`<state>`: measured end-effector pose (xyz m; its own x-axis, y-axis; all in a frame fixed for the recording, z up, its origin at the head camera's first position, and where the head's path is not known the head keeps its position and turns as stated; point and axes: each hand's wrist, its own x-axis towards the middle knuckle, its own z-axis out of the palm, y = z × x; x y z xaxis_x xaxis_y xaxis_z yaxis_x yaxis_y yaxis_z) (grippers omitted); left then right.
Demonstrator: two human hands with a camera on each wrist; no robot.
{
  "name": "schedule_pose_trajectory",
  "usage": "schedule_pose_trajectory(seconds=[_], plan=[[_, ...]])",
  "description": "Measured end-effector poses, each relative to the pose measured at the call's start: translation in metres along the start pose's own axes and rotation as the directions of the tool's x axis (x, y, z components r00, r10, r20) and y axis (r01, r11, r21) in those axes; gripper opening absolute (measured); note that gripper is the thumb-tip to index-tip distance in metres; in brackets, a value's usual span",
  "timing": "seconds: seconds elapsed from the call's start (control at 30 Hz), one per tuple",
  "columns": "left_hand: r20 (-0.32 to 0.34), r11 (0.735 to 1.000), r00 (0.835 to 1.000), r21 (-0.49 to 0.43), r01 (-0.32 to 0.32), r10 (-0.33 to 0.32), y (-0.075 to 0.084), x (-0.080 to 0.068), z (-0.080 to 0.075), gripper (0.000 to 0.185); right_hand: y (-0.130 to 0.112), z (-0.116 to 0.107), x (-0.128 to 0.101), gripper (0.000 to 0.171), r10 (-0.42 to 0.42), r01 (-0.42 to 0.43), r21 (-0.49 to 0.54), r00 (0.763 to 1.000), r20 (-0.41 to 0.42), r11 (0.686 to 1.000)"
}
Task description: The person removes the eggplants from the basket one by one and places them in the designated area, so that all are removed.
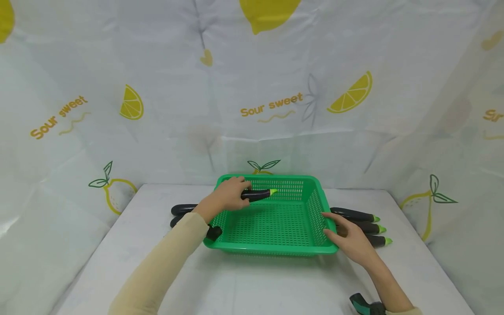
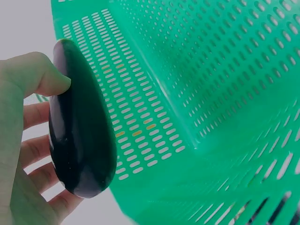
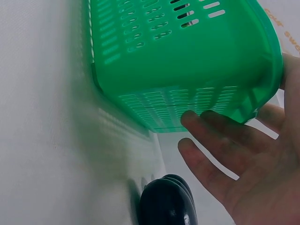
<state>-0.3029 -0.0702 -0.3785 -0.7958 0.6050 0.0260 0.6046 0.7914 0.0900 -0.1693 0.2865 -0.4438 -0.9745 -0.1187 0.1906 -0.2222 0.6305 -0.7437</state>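
My left hand holds a dark purple eggplant over the back left of a green plastic basket. The eggplant's green stem end points right. In the left wrist view, the thumb lies on one side of the eggplant and the fingers on the other. At the basket's right side, my right hand grips the rim. In the right wrist view, several fingers reach along the outside of the basket wall, with part of the hand hidden at the rim.
Three eggplants lie right of the basket, partly behind the right hand. Left of it are more eggplants, partly covered by the left forearm. A lemon-printed white cloth hangs behind the white table.
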Motion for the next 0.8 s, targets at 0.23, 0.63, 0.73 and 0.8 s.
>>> schedule_pose_trajectory(seconds=[0.23,0.63,0.73,0.8], plan=[[0.007,0.999,0.999,0.021,-0.032,0.032,0.003,-0.009,-0.006,0.032,0.001,0.0,0.0,0.051,-0.007,0.007,-0.005,1.0,-0.018,1.0],[-0.066,0.996,0.997,-0.075,-0.052,0.047,-0.002,-0.023,-0.012,0.033,0.002,-0.004,-0.001,0.051,0.004,-0.005,-0.036,1.0,-0.022,0.999],[-0.074,0.993,0.997,-0.114,-0.044,0.035,-0.004,-0.027,-0.015,0.034,0.004,-0.006,0.0,0.05,0.008,-0.009,-0.038,1.0,-0.024,0.999],[-0.08,0.99,0.996,-0.136,-0.04,0.029,-0.005,-0.03,-0.017,0.035,0.005,-0.008,0.0,0.05,0.008,-0.009,-0.034,1.0,-0.022,0.999]])
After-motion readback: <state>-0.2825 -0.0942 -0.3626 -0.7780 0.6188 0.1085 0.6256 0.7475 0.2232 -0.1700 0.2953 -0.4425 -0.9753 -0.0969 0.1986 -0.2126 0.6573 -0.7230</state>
